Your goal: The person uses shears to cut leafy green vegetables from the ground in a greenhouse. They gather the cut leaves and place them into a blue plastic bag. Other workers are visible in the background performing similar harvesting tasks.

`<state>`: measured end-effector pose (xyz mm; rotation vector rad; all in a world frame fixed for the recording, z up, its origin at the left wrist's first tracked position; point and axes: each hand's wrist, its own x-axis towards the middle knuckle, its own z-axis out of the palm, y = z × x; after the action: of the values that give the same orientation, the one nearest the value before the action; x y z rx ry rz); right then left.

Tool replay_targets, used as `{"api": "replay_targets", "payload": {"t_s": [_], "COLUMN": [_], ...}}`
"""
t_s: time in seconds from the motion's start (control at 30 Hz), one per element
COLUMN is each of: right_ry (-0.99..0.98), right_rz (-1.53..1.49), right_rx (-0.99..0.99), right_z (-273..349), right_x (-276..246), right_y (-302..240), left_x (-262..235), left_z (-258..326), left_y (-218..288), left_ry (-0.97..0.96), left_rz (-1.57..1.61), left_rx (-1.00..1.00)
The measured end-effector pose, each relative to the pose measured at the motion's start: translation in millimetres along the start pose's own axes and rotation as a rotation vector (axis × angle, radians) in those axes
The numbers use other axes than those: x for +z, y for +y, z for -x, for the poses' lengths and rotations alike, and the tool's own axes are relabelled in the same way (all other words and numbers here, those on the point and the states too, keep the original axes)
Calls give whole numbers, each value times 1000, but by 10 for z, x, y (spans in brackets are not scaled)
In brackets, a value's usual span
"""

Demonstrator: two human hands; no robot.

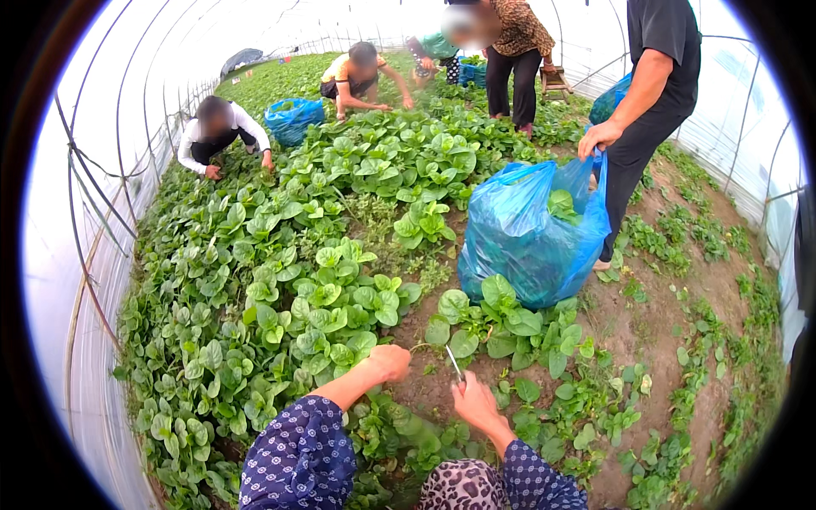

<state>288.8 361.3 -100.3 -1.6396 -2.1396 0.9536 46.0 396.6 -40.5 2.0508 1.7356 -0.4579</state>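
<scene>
My left hand (pixel 389 361) is closed low on a leafy green plant (pixel 336 348) at the soil. My right hand (pixel 474 399) grips a small knife (pixel 456 367) whose blade points up toward the plants. Both my forearms wear dark blue dotted sleeves. A cluster of broad-leaved greens (pixel 501 323) grows just beyond the knife. Behind it stands a full blue plastic bag (pixel 531 234) with leaves inside, its top held by a standing person's hand (pixel 597 136).
A dense bed of greens (pixel 255 255) fills the left side up to the greenhouse's plastic wall (pixel 76 280). Bare soil (pixel 671 323) with sparse weeds lies right. Several people crouch or stand at the far end beside another blue bag (pixel 293 119) and a wooden stool (pixel 554 82).
</scene>
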Motion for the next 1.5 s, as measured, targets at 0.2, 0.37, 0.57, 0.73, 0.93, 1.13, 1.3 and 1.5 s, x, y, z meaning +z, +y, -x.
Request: {"api": "replay_targets", "payload": {"t_s": [0.2,0.37,0.57,0.73,0.93,1.13,1.3,1.5], "right_ry": [-386,-545,423,177,-236,-34,4,333], "right_rz": [370,360,-158,-160,-476,-1625,-1243,-402], "right_rx": [340,256,-605,-474,489,292,-55,-555], "right_z": [289,39,-563,-1007,-910,-881,-226,-155], "right_x": [-123,-780,-813,338,874,112,-686,-699], "right_y": [292,-452,-2296,-2369,-1622,-2257,-2578,-2661], "left_x": [-463,-613,-457,-628,-1275,-165,192,-309], "left_z": [29,-1,-399,-183,604,620,409,347], "left_y": [-278,-443,-598,-901,-1184,-564,-549,-162], "left_ry": [145,433,104,-190,338,913,473,-14], "left_rz": [219,920,1842,2580,2229,708,859,2398], "left_rx": [-18,-60,-98,160,704,556,473,6]}}
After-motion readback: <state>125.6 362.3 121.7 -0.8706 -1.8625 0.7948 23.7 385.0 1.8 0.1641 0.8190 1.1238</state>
